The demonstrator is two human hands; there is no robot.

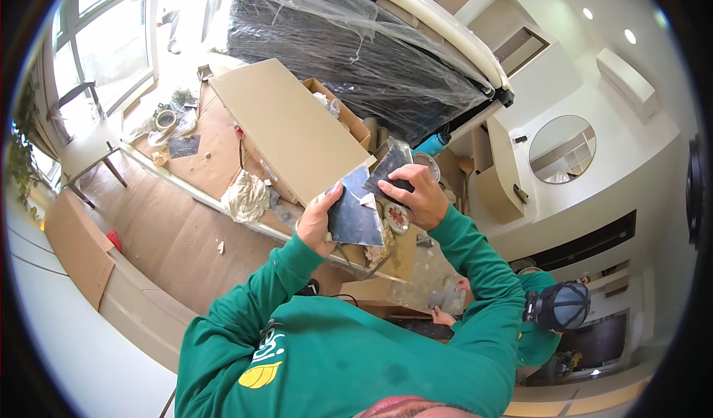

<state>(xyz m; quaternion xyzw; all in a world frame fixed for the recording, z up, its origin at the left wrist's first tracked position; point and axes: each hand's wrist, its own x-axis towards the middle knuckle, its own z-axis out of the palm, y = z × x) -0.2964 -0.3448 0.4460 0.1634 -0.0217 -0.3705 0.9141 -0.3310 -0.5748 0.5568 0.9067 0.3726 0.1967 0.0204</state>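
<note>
My left hand (318,217) is closed on the edge of a dark blue-grey flat sheet (352,223), thumb on top. The sheet has a pale worn upper part and a whitish ragged right edge. My right hand (420,197) pinches a second, darker flat piece (388,171) just to the right, its fingers bent over the lower edge. Whether these are scraper blades or sheets of abrasive I cannot tell. The two pieces come close together, partly overlapping in view. Beneath them lies a round tin or lid with reddish stains (396,217).
A long beige panel (290,132) lies across the cluttered table, beside a cardboard box (345,113), a crumpled cloth (247,195) and tape roll (165,119). Plastic film (327,43) wraps a large dark object behind. At right, a co-worker in a cap (562,306) holds a grey flat piece (448,297).
</note>
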